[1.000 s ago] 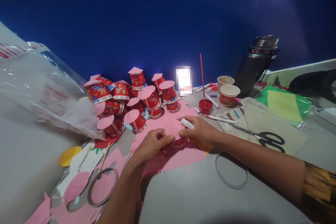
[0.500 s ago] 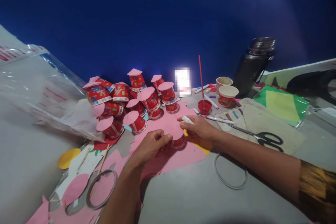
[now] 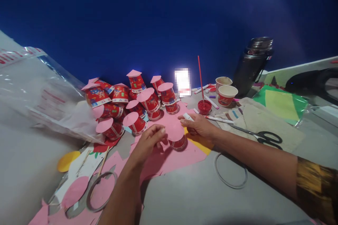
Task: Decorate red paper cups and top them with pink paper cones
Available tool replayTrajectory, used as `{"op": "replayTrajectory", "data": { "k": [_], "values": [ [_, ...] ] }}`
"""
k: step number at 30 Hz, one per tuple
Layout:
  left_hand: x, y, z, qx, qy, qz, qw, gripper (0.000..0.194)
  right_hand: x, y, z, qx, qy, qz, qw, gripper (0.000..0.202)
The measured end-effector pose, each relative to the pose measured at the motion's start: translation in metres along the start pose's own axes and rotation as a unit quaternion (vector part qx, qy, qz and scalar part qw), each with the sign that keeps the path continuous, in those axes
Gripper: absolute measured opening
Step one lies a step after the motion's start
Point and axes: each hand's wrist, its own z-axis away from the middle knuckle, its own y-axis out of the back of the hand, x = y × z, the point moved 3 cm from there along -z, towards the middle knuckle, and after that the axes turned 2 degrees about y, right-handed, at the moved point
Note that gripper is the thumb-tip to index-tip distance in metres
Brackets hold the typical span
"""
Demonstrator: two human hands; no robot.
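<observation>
A red paper cup [image 3: 178,143] stands upside down on pink paper [image 3: 188,156], with a pink paper cone [image 3: 175,129] on top of it. My left hand [image 3: 154,139] is just left of the cone, fingers apart and holding nothing. My right hand [image 3: 198,125] is closed around a small white tube [image 3: 188,116] at the cone's right side. Beyond my left hand, several red cups with pink cones stand or lie together, one of them an upright-standing pair [image 3: 169,107] stacked near the paper's back edge.
Black-handled scissors [image 3: 269,137] and a tape ring [image 3: 231,171] lie by my right forearm. Red paint tub [image 3: 204,107], white-rimmed cup [image 3: 227,95] and dark flask [image 3: 255,66] stand behind. Another ring [image 3: 101,191] and paper scraps lie left, near a plastic bag [image 3: 50,95].
My left hand has let go of the cone's edge and moved slightly up and left, its fingers opening. The view has shifted slightly.
</observation>
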Motion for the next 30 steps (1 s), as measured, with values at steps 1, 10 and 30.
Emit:
{"op": "replayTrajectory", "data": {
  "k": [1,10,30],
  "values": [
    [0.002,0.001,0.001,-0.017,-0.015,-0.035,0.999,0.050,-0.001,0.002,0.000,0.005,0.004,0.002,1.000,0.051],
    [0.000,-0.018,0.000,-0.042,-0.043,-0.152,0.986,0.068,0.002,0.014,0.004,0.032,0.032,0.024,0.999,0.048],
    [0.003,-0.026,0.005,0.096,-0.257,-0.232,0.933,0.053,-0.005,0.023,0.010,0.109,0.209,0.499,0.834,0.029]
  ]
}}
